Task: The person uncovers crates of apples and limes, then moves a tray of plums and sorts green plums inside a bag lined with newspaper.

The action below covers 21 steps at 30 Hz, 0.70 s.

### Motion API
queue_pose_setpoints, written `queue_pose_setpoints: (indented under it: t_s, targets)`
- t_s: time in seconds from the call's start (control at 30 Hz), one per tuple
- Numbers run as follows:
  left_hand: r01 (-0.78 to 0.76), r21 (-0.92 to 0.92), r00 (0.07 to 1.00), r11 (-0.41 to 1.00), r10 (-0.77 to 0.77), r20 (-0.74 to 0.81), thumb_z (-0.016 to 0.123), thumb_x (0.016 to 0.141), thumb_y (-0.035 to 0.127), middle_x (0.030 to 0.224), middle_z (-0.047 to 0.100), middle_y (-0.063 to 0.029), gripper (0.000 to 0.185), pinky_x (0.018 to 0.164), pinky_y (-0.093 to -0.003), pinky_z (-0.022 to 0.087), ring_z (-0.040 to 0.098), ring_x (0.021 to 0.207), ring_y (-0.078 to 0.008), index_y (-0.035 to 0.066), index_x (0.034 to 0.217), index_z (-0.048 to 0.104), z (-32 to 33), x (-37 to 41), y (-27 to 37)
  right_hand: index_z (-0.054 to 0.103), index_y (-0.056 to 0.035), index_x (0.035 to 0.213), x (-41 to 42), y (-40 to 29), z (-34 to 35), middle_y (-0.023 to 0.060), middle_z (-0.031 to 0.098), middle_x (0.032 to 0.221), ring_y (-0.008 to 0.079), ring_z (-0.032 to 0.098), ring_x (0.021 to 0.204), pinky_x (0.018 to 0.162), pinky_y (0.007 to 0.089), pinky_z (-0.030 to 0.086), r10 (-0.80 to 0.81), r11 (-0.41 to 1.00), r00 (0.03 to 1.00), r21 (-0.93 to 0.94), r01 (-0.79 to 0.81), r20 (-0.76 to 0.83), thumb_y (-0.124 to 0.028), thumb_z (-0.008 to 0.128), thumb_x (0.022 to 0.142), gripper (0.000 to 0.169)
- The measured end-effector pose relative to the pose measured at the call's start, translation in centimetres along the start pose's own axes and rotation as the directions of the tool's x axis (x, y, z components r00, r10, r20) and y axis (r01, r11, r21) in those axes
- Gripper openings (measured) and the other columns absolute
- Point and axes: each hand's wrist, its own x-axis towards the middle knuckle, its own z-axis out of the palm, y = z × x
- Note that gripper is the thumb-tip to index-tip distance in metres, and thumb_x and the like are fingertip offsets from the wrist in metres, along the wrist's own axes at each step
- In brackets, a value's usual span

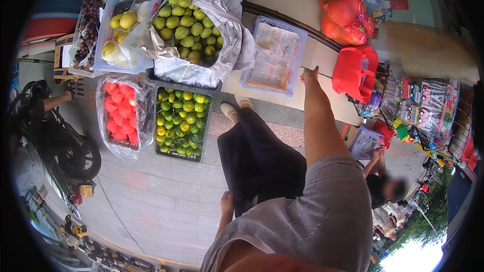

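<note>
My right hand (310, 75) reaches forward, right of a pale blue crate (297, 64) lined with newspaper. Its fingers are partly spread, with nothing visible in them. By the dark trousers hangs my left hand (227, 202); its fingers are too small and turned away to read. Ahead stands a white-lined crate of green round fruit (185, 26). Below it is a black crate of green and yellow citrus fruit (181, 121). Fruit in red foam nets (121, 109) fills a plastic-lined crate to its left.
Yellow fruit (126, 20) and grapes (90, 19) stand at the upper left. A red fabric bag (355, 71) sits right of my hand, near wire racks of toys (431, 109). A person (378, 185) is at the right; a motorcycle (75, 155) stands at the left.
</note>
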Motion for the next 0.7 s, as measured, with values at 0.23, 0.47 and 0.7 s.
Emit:
queue_pose_setpoints:
  t_s: [0.23, 0.47, 0.7]
  targets:
    - [0.104, -0.14, 0.992, 0.985, -0.114, -0.06, 0.051, 0.081, 0.031, 0.075, 0.063, -0.0143, 0.03, 0.061, -0.0325, 0.047, 0.061, 0.068, -0.021, 0.005, 0.092, 0.061, 1.9, 0.5, 3.1, 0.052, -0.0043, 0.092, -0.5, -9.1, -8.8, 0.0117, 0.059, 0.075, 0.0203, 0.056, 0.058, 0.055, 0.0325, 0.048, 0.002, 0.922, 0.994, -0.386, 0.042, 0.113, -0.023, 0.04, 0.081, 0.024]
    - [0.085, -0.456, 0.925, 0.886, -0.24, -0.293, 0.047, 0.08, 0.031, 0.101, 0.061, -0.0153, 0.034, 0.085, -0.0366, 0.043, 0.056, 0.098, -0.0291, 0.009, 0.102, 0.061, 1.5, 1.2, 2.5, 0.044, -0.0067, 0.122, -12.8, 2.0, 2.1, 0.0078, 0.061, 0.075, 0.0178, 0.059, 0.067, 0.065, 0.032, 0.046, -0.292, 0.373, 0.316, -0.197, 0.907, 0.903, -0.024, 0.055, 0.08, 0.047]
    - [0.011, -0.553, 0.856, 0.833, -0.294, -0.426, 0.045, 0.078, 0.027, 0.102, 0.061, -0.0147, 0.033, 0.088, -0.0362, 0.041, 0.055, 0.1, -0.0292, 0.01, 0.101, 0.062, 3.2, -0.2, 2.1, 0.047, -0.0084, 0.121, -23.2, 1.9, 3.3, 0.0048, 0.059, 0.082, 0.0119, 0.055, 0.064, 0.058, 0.0252, 0.046, 0.12, 0.334, 0.134, -0.167, 0.928, 0.984, -0.018, 0.053, 0.084, 0.038]
